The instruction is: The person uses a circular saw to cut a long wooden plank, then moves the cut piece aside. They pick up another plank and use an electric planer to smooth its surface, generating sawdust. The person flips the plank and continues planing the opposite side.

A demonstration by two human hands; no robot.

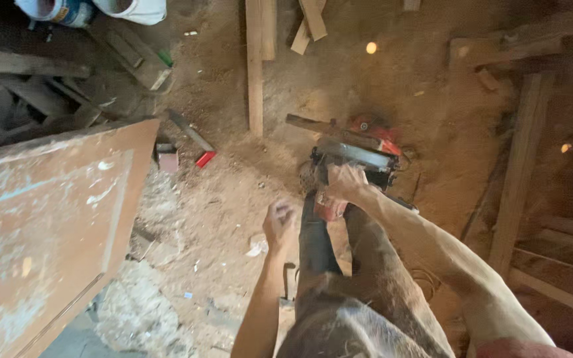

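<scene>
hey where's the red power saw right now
In the head view the red power saw sits on the sawdust floor, centre-right, under the right hand. A dark wood strip lies across it, and the left hand hangs nearby.

Raw wood, dust and worn metal.

The floor (pixel 233 192) is matt, covered in loose tan sawdust and grit. The board (pixel 48 225) at left is reddish-brown wood, rough, with scuffed pale paint streaks. The planks (pixel 254 66) and the beam (pixel 518 179) are bare, unfinished timber, dry and dull. The power saw (pixel 356 156) under the right hand (pixel 343 182) shows a grey metal guard with a dull sheen and red plastic housing, dusty. The buckets (pixel 134 10) look like smooth white plastic. The trousers (pixel 359 292) are dark cloth, dusted with fine sawdust.
</scene>
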